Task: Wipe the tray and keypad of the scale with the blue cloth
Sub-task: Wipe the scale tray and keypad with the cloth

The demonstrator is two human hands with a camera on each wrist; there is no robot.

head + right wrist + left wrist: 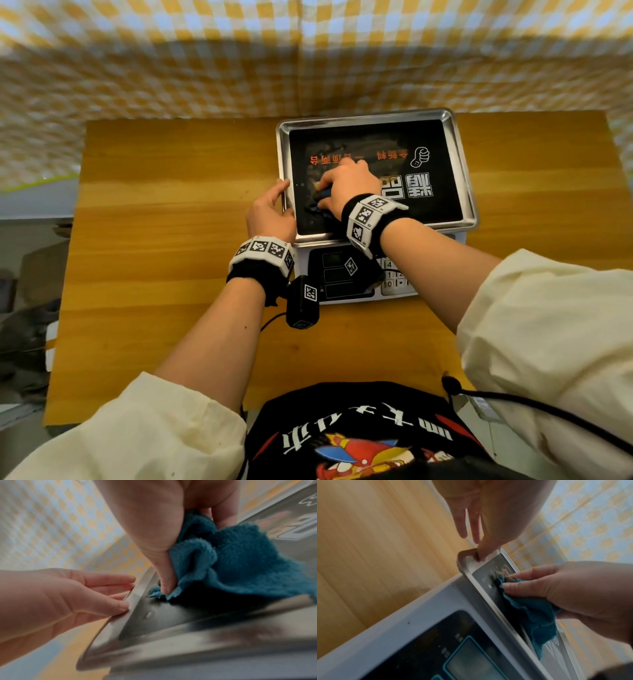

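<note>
The tray-wiping step is under way. At centre frame, the right hand (349, 185) is clamping the bunched blue cloth (240, 563) against the scale's (305, 260) metal tray (459, 150), near its left edge. The left hand (270, 212), fingers relaxed and apart, is steadying the tray's rim. The keypad (394, 277), lower in frame, likely comes next. The scale is sitting on a wooden worktop (171, 222); a yellow checked curtain (205, 61) is hanging across the top.
</note>
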